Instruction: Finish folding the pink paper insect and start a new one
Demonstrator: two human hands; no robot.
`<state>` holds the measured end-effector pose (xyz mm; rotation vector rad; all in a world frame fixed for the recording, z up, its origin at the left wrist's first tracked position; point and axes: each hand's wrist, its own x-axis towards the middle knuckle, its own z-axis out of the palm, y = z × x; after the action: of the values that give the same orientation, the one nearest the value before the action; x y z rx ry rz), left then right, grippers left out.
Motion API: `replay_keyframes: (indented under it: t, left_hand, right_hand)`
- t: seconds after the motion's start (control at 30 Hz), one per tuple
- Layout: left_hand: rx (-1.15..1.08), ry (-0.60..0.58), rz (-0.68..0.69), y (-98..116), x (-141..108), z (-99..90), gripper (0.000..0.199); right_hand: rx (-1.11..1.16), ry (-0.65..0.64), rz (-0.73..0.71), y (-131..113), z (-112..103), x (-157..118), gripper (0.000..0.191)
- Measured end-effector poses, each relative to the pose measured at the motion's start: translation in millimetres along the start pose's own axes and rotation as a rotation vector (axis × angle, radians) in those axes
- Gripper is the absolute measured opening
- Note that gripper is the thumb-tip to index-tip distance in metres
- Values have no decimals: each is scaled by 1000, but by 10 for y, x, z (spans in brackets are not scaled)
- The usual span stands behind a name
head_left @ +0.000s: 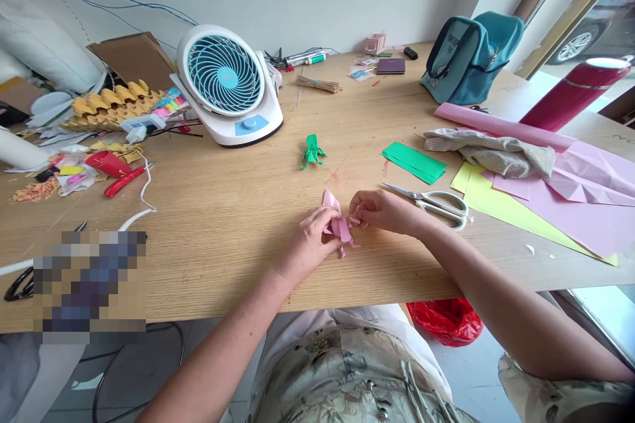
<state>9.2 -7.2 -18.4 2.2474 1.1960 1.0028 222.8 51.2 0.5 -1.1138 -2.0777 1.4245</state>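
Note:
A folded pink paper figure (341,230) with thin leg-like strips is held near the table's front edge. My left hand (317,231) grips its left side between thumb and fingers. On the right, my right hand (372,211) pinches one of its thin strips, fingers closed. Beyond them a green folded paper figure (312,151) with similar legs stands on the wooden table (238,211). Green paper strips (414,162) lie farther right. Scissors (441,201) rest beside my right forearm, blades pointing left.
A white fan (228,82) stands at the back left, near a red cup (106,162) and scraps. Pink paper (590,218), yellow paper (506,211), a grey cloth (491,151), a red bottle (570,96) and a teal bag (461,59) are at right. A red bin bag (446,320) is below.

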Motion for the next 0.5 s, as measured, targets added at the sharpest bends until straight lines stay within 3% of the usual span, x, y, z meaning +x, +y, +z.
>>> replay_keyframes:
  t: [0.17, 0.3, 0.5]
  left_hand:
    - [-13, 4, -2, 17, 5, -8, 30]
    - [13, 0, -18, 9, 2, -6, 31]
    - [19, -13, -13, 12, 1, -10, 31]
  right_hand:
    - [-32, -107, -93, -34, -84, -80, 17]
    - [-97, -21, -92, -48, -27, -99, 11]
    - [-56, 74, -49, 44, 77, -49, 18]
